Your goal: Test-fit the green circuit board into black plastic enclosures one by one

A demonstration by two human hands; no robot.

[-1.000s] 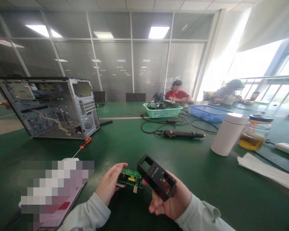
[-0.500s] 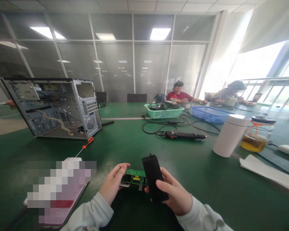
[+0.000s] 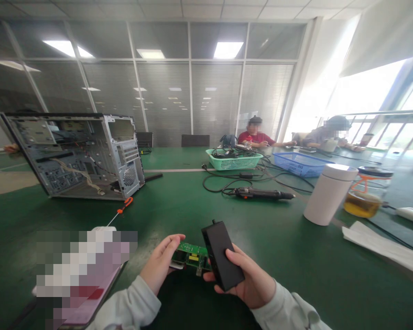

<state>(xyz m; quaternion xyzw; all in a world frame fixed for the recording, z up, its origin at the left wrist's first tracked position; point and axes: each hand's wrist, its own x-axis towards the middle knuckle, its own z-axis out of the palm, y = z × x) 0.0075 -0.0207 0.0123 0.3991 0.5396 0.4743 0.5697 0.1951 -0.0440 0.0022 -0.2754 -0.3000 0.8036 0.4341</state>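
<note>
Left hand (image 3: 160,268) is pinching a circuit board (image 3: 192,255) by its edge; right hand (image 3: 249,282) is gripping a black case (image 3: 222,261) just beside it, above the table (image 3: 289,256). Computer tower (image 3: 79,153), screwdriver (image 3: 122,208), power driver (image 3: 261,194) and cup (image 3: 328,195) are sitting beyond.

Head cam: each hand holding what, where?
Left hand pinches green circuit board by its left end; right hand grips black casing at its near end.
</note>
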